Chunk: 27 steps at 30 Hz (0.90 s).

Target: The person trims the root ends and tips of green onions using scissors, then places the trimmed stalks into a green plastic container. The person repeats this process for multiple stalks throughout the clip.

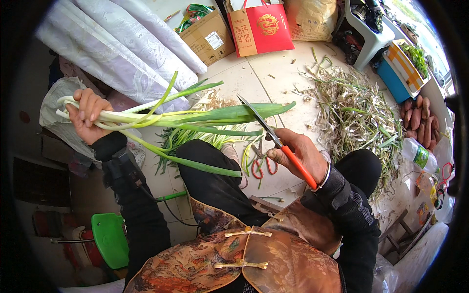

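Observation:
My left hand (89,113) is closed round the white ends of a bunch of scallions (195,118), whose long green leaves reach across to the right. My right hand (304,155) grips a long-bladed knife (299,165) by its orange-red handle. The blade slants up and left, overlapping the leaf ends in view; whether it touches them I cannot tell. Below, a pair of red-handled scissors (258,167) lies on the floor between my feet. More scallions (193,138) are spread on the floor beneath the held bunch, partly covered by it and my knee.
A heap of dry leaf trimmings (351,117) covers the floor at right, near sweet potatoes (421,122) and a plastic bottle (419,155). A cardboard box (207,40), a red gift bag (266,30) and a sack (311,18) stand behind. A green seat (109,240) is at lower left.

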{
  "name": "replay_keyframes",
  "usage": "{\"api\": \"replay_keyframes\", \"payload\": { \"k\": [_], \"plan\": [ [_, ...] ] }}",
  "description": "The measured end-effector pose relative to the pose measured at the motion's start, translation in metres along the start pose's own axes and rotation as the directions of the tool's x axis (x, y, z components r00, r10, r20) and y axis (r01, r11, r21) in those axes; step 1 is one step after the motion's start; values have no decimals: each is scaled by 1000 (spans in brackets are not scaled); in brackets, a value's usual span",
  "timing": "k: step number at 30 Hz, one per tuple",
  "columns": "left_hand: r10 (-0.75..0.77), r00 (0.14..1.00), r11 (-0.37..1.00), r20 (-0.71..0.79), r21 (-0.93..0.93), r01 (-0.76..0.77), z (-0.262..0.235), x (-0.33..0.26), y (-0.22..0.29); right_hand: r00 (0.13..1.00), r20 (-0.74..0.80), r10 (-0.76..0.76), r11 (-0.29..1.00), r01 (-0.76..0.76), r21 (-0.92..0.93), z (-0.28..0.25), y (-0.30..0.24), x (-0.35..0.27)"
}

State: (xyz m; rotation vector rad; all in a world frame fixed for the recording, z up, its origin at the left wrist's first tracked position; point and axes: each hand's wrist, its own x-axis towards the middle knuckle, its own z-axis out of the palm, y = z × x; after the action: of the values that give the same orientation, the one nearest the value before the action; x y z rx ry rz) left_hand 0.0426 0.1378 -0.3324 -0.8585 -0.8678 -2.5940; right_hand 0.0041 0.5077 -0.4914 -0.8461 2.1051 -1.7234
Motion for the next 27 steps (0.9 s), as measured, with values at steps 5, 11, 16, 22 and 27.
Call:
{"api": "replay_keyframes", "payload": {
  "k": [5,11,16,22,27],
  "plan": [
    [22,1000,1000,-5,-12,-22,-3,4,7,993,47,112,979,-119,167,0,-9,-5],
    [32,999,999,-9,21,-32,-25,1,9,951,-263,166,895,-33,445,-9,-6,2],
    [83,989,996,-125,-15,-86,-42,-2,23,956,-262,130,933,-28,359,-14,2,0],
    [101,977,991,-186,-69,-115,-55,-7,42,993,-36,113,959,-99,267,-11,2,-5],
    [95,972,982,-217,-137,-127,-59,-11,48,988,42,149,976,-154,153,-9,3,-1]
  ]
}}
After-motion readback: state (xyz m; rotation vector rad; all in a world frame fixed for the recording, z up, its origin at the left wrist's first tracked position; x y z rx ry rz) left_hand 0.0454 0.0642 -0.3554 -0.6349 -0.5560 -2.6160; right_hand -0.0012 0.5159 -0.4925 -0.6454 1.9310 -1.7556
